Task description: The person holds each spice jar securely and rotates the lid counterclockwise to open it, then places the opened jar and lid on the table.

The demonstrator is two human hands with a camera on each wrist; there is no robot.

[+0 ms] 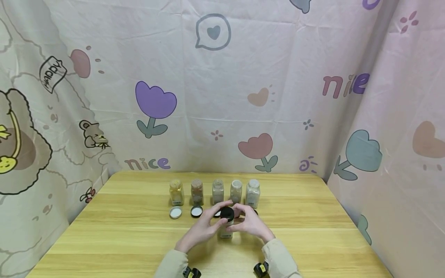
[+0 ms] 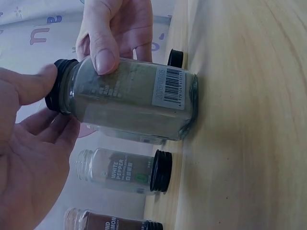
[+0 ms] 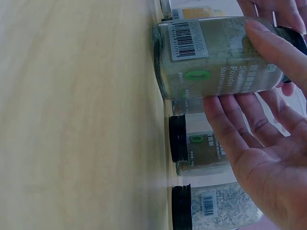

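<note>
A square glass spice jar (image 1: 226,231) with a pale powder and a black lid (image 1: 227,214) is held between both hands, upright near the table's front middle. My left hand (image 1: 204,227) pinches the lid between thumb and fingers. Lower down, my right hand (image 1: 252,223) grips the glass body, thumb on one side and fingers on the other. A barcode label (image 3: 188,39) shows low on the jar in the right wrist view. Whether its base touches the table, I cannot tell.
Behind the hands stands a row of several lidless spice jars, including a yellow one (image 1: 176,193), a brown one (image 1: 197,193) and a white pepper jar (image 2: 120,170). Lids lie before them, such as a white-lined one (image 1: 175,212); the hands partly hide others. A printed curtain (image 1: 215,92) hangs behind the table (image 1: 114,231).
</note>
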